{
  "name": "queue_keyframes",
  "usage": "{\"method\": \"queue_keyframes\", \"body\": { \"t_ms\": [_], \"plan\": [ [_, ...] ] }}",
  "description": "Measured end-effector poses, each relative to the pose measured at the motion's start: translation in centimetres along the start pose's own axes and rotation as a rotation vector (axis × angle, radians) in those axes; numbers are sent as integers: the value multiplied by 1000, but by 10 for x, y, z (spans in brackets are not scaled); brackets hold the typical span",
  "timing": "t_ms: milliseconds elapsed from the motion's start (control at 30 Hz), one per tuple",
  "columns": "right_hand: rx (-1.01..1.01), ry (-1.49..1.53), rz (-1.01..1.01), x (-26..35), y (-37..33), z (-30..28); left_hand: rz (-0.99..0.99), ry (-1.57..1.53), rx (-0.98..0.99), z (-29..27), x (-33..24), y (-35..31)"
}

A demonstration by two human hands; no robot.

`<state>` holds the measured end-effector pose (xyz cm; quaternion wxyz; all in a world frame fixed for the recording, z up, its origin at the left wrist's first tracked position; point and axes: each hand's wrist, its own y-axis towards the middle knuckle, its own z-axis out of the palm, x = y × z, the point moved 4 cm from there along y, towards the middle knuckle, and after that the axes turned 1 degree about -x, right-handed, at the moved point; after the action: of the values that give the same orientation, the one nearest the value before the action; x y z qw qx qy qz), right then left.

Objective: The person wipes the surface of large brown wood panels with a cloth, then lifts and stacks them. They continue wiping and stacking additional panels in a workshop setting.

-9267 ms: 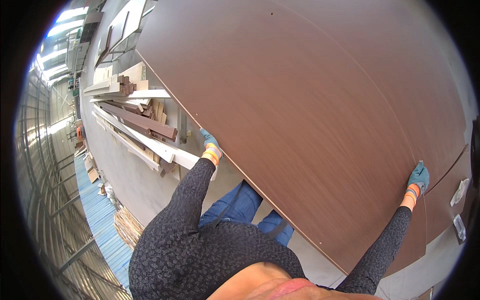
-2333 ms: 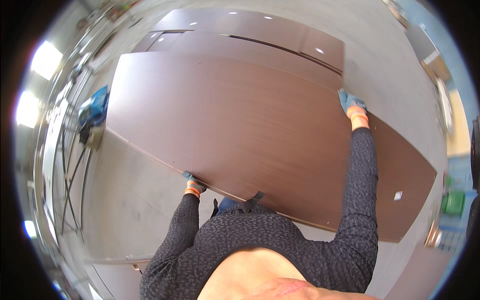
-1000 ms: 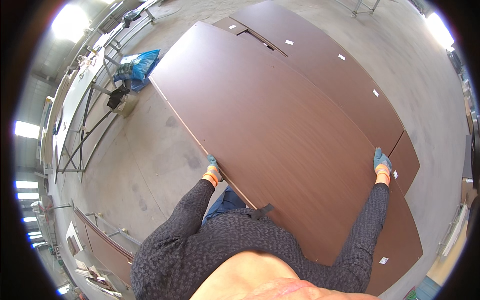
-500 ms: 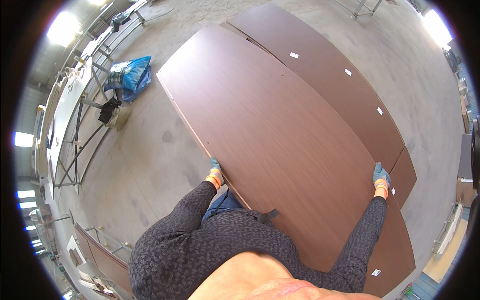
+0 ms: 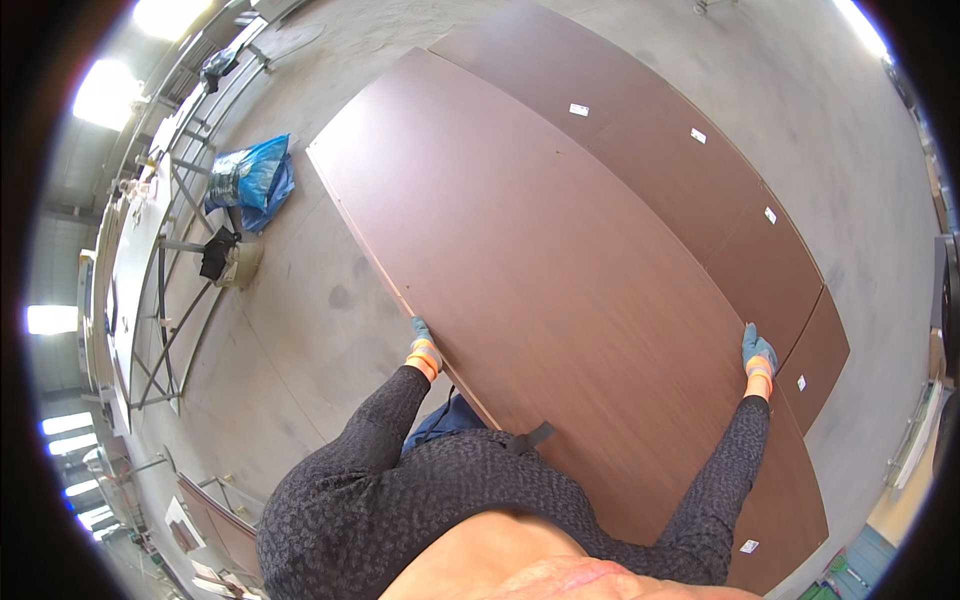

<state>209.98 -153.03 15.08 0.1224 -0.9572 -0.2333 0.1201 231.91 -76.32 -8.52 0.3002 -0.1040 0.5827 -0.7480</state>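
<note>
A long, dark brown wood-grain panel (image 5: 540,260) stretches in front of me, its near part beside my body. My left hand (image 5: 424,345), in a grey and orange work glove, is closed around the panel's left edge. On the opposite long edge, my right hand (image 5: 758,358) in a matching glove grips the panel, its fingers partly hidden. Beyond that edge lie more brown panels (image 5: 660,150) with small white labels, partly covered by the held one. A dark strap end (image 5: 532,436) at my waist hangs over the panel.
To the left stand a metal-framed table (image 5: 140,270), a blue plastic sack (image 5: 250,182) and a pale bucket (image 5: 240,265) with black material at it. More brown boards (image 5: 215,520) lean at the lower left. Grey concrete floor (image 5: 310,290) surrounds the panels. Boards and materials line the right side.
My view has turned slightly, shifting the background. The labelled panels show a little farther right relative to the held panel. Both hands keep their grip on its edges.
</note>
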Motion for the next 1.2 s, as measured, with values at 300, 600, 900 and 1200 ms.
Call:
{"method": "queue_keyframes", "body": {
  "t_ms": [300, 600, 900, 1200],
  "plan": [
    [289, 243, 90, 46, 18, 3, 72, 195, 142, 49, -43, -6],
    [10, 156, 33, 24, 42, 25, 111, 507, -215, 32, -38, -7],
    [320, 182, 13, 43, 66, 63, 163, 527, -335, 55, -45, -24],
    [381, 174, 12, 56, 113, 137, 174, 499, -399, 56, -8, 16]
  ]
}}
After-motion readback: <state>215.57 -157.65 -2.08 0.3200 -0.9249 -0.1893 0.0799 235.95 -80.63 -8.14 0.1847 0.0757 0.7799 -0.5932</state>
